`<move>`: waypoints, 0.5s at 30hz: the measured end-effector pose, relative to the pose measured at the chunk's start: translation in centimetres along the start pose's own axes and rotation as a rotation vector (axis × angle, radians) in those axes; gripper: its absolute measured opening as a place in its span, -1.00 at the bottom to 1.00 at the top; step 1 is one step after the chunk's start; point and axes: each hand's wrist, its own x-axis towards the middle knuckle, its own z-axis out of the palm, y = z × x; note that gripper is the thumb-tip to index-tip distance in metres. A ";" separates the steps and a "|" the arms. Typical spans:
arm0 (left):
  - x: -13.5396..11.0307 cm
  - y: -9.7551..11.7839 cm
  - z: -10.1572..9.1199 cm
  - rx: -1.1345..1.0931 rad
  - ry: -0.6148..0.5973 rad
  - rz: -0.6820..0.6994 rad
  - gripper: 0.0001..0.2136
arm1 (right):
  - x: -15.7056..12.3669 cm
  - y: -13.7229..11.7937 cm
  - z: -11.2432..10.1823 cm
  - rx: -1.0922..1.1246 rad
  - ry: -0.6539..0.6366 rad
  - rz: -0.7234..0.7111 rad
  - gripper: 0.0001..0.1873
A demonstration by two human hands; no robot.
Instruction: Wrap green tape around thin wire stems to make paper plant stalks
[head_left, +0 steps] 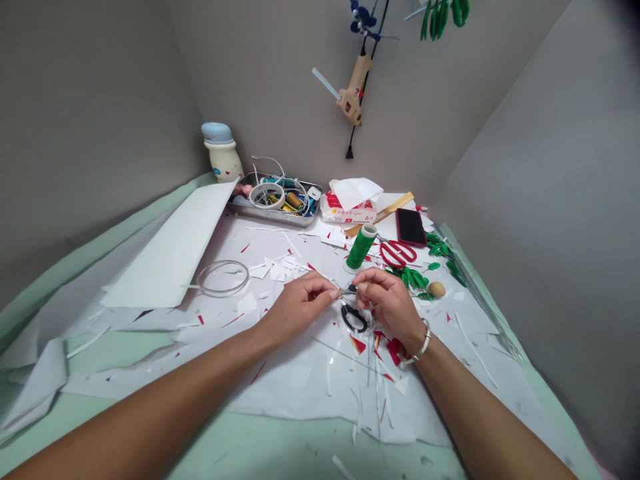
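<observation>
My left hand (pixel 303 305) and my right hand (pixel 387 300) meet above a white paper sheet (pixel 300 380) strewn with red and white scraps. The right fingers pinch the blades of small black-handled scissors (pixel 353 318), whose loops hang below the hands. The left fingertips pinch something thin and small against the blade tips, too fine to identify. A green thread spool (pixel 361 247) stands just beyond the hands. Green paper leaves (pixel 407 278) lie close to the right hand, and a silver bangle (pixel 421 343) circles that wrist.
Red-handled scissors (pixel 398 253), a black phone (pixel 411 227), a tissue pack (pixel 349 203) and a metal tray of tools (pixel 274 203) stand at the back. A clear plastic coil (pixel 223 278) and large white card (pixel 170 247) lie left. A glue gun (pixel 354 90) hangs on the wall.
</observation>
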 end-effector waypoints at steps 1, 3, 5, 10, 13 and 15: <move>0.0 0.0 0.0 0.007 0.007 0.004 -0.80 | 0.0 0.0 0.0 -0.015 0.003 -0.002 -0.89; 0.1 0.0 0.0 0.017 0.026 0.017 -0.81 | 0.0 0.0 0.0 -0.062 0.010 -0.010 -0.89; 0.2 -0.2 0.1 0.026 0.045 0.022 -0.83 | 0.0 -0.1 0.1 -0.125 0.015 -0.024 -0.90; 0.2 -0.6 0.1 0.008 0.069 -0.012 -0.84 | -0.1 -0.3 0.6 -0.281 0.102 -0.084 -0.81; 0.2 -0.6 0.0 0.000 0.073 -0.023 -0.84 | -0.5 -0.5 1.0 -0.361 0.156 -0.166 -0.70; 0.2 -0.6 -0.1 0.001 0.073 -0.024 -0.83 | -0.7 -0.5 1.2 -0.368 0.102 -0.186 -0.69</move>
